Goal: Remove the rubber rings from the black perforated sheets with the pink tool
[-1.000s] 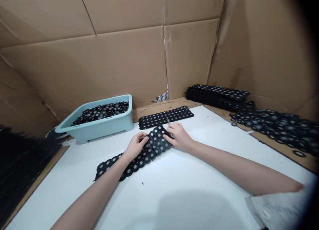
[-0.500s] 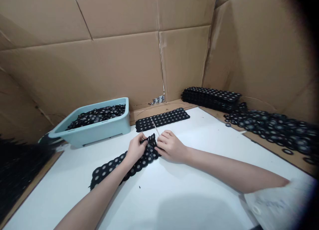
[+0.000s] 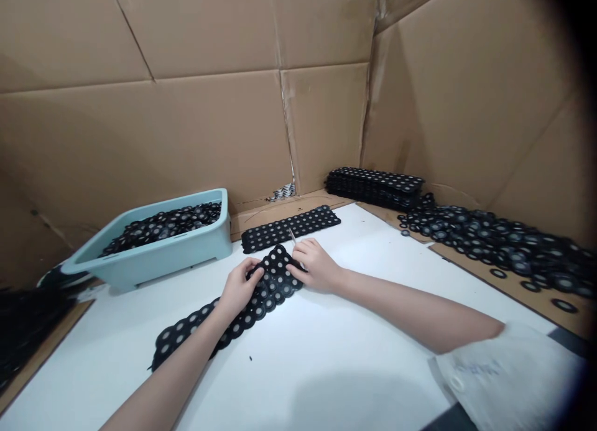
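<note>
A black strip of joined round discs with pale centres lies slantwise on the white table, its far right end raised and bent. My left hand pinches the strip's upper edge between thumb and fingers. My right hand is closed round a thin pale pointed tool, whose tip sticks up past the fingers; its exact kind I cannot make out. The thumb of that hand presses against the strip's right end. My left forearm covers part of the strip's lower side.
Behind my hands lies a second flat black strip. A light blue basin of loose black rings stands left. At the back right is a stack of strips, beside a heap of rings. Cardboard walls enclose the white table.
The strip's right end, bunched between my hands before, is now spread flatter, with its corner standing up. The tool shows less above my right fingers. My view has turned slightly right.
</note>
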